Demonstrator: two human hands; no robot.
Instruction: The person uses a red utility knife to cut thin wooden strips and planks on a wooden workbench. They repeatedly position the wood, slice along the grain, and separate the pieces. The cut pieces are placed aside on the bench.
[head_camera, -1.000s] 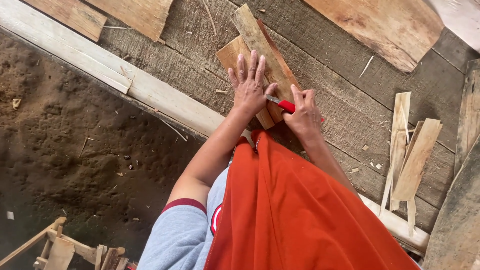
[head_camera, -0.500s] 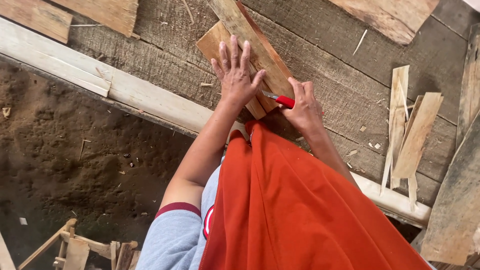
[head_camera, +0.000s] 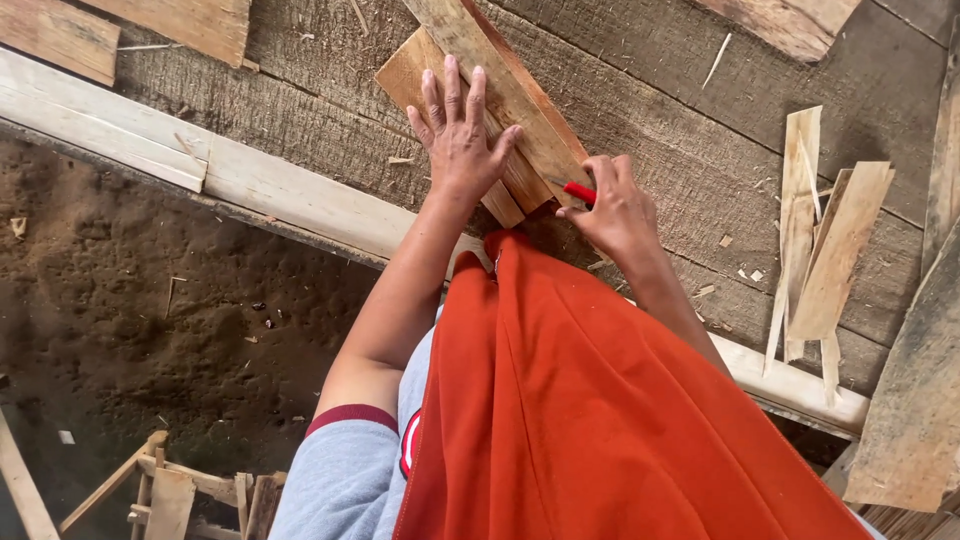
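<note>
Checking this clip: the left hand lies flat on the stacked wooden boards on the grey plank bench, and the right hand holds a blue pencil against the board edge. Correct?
Not quite: the head view shows the slim pencil-like tool in the right hand is red, not blue. The rest holds: the left hand lies flat, fingers spread, on the stacked wooden boards on the grey plank bench.

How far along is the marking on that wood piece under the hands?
Done: the narrow strip lies across the small board on the workbench, and offcuts sit off to the right. In hand: the left hand presses flat on the wood while the right hand holds a red pencil at the strip's near end. Left: no finished line shows; the tip is hidden, so progress is unclear.
</note>
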